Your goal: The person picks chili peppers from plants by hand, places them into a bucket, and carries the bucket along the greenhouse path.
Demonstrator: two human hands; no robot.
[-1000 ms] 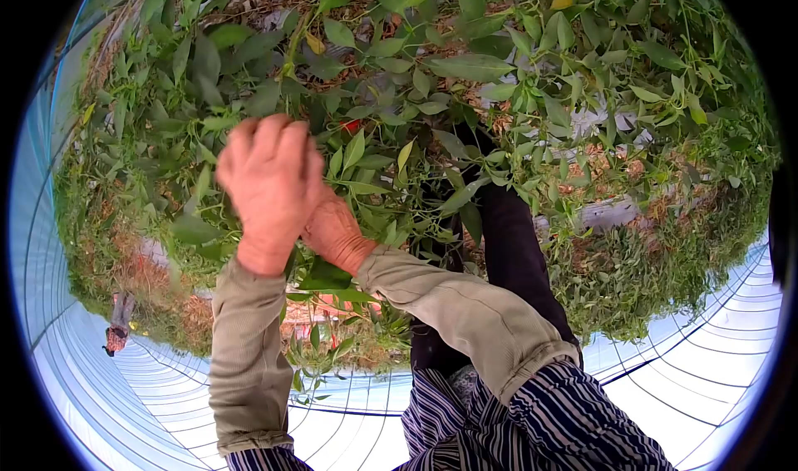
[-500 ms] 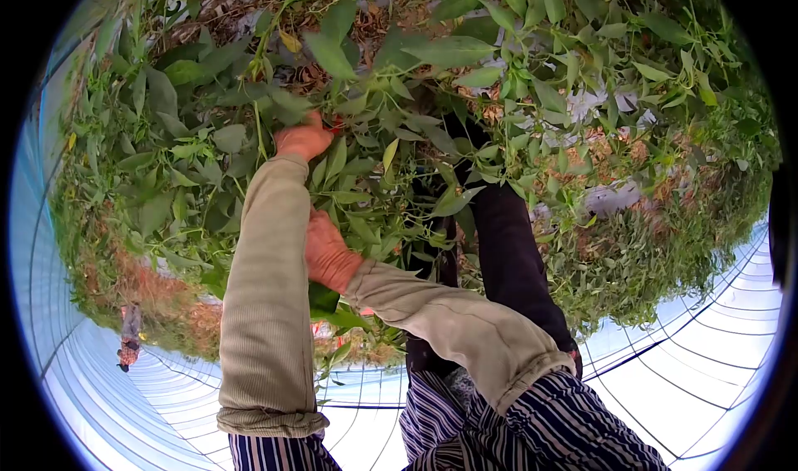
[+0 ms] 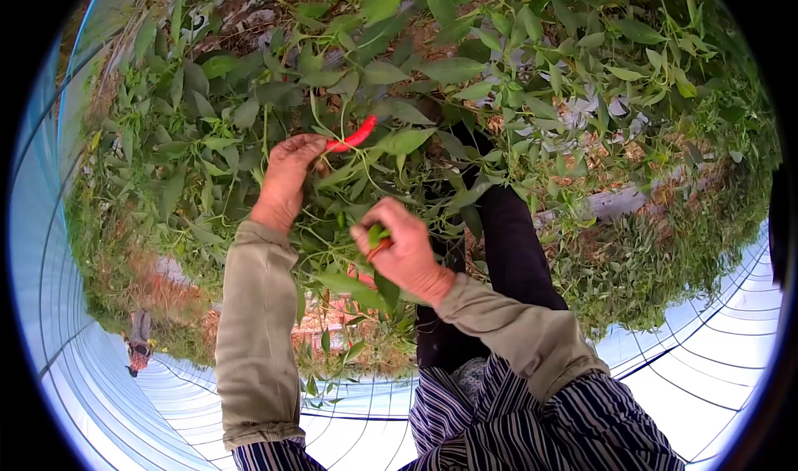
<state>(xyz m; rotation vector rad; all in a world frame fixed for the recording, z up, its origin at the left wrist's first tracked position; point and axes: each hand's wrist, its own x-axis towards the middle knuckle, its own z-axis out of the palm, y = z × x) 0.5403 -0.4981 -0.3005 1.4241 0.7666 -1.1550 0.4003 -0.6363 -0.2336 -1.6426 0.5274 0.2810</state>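
A bright red chili pepper (image 3: 353, 136) sticks out to the right from the fingertips of my left hand (image 3: 287, 176), which is closed on its near end. Thin green stems cross the pepper among the leaves of the pepper plant (image 3: 403, 141). Lower and to the right, my right hand (image 3: 407, 251) is curled round an orange-red pepper (image 3: 380, 250) with green at its top. Most of that pepper is hidden by the fingers. Leaves surround both hands, and the hands are apart.
Dense pepper plants (image 3: 665, 255) spread to both sides. Dark trouser legs (image 3: 511, 238) stand among the foliage. Another person (image 3: 139, 338) is far off at the left. The ribbed plastic cover (image 3: 698, 363) of a greenhouse curves around the rows.
My left hand has come down out of the leaves, with the red chili pepper now in plain view. My right hand has moved right, and the pepper in it now shows.
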